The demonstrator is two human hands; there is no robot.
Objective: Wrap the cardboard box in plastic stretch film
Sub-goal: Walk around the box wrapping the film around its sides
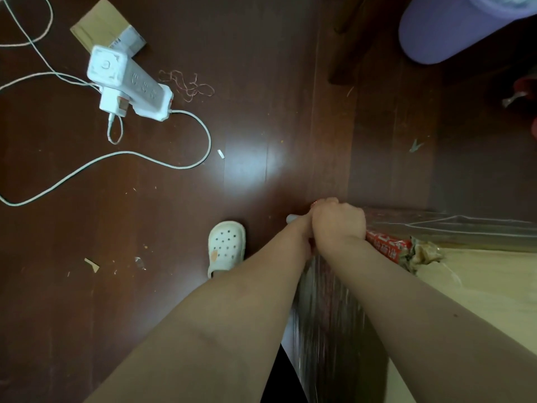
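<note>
**A:** From the head view, what looked likely to go wrong?

**B:** The stretch film (pixel 328 315) ran taut and streaky between the forearms, down the near side of the cardboard box (pixel 479 286). I judged that a harder pull round the corner could tear it or bunch it into a rope. The crumpled patch on the box's top edge could also snag it. A white cable (pixel 189 167) lay looped on the floor (pixel 261 82), not far from the foot in a white clog (pixel 226 245). That looked like a trip risk for anyone stepping around the box.

**A:** And the hands?

**B:** The right hand (pixel 340 222) was closed, knuckles up, with its fingers curled over what seemed to be the film roll (pixel 292 219) at the box's corner. Only the roll's white end showed. The left hand (pixel 303 228) was tucked against the right and mostly hidden, so I couldn't tell its grip.

**A:** Where was the box?

**B:** At lower right, with film already lying across its far edge.
</note>
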